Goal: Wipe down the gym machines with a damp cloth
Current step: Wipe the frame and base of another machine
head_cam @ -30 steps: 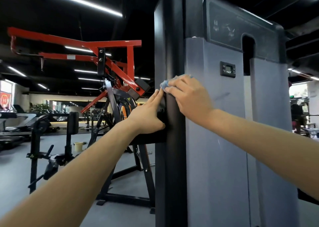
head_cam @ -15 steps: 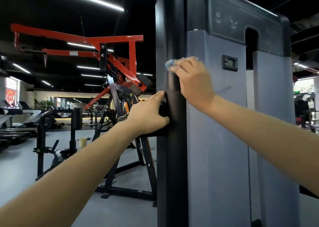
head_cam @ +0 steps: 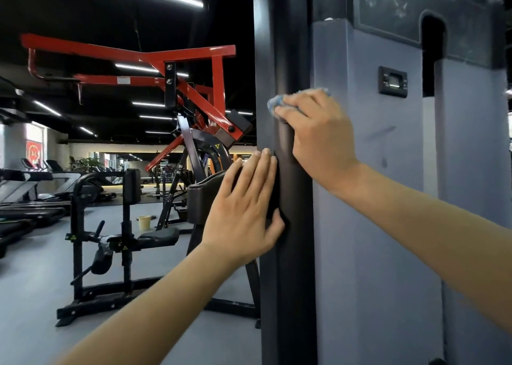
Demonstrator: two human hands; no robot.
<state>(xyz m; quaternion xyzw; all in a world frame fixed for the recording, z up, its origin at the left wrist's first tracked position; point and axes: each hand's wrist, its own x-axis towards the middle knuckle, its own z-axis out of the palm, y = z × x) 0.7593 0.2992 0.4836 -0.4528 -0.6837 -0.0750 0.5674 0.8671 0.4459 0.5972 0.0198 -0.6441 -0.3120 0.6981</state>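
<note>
Head view, right hand grip holding cloth on black post, left hand flat, red machine behind

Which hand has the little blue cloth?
The right hand, higher on the black column, holds the blue cloth against it. The left hand rests flat lower down, holding nothing.

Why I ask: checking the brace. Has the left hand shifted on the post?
Yes. The left hand slid down the black post, farther below the small display.
</note>
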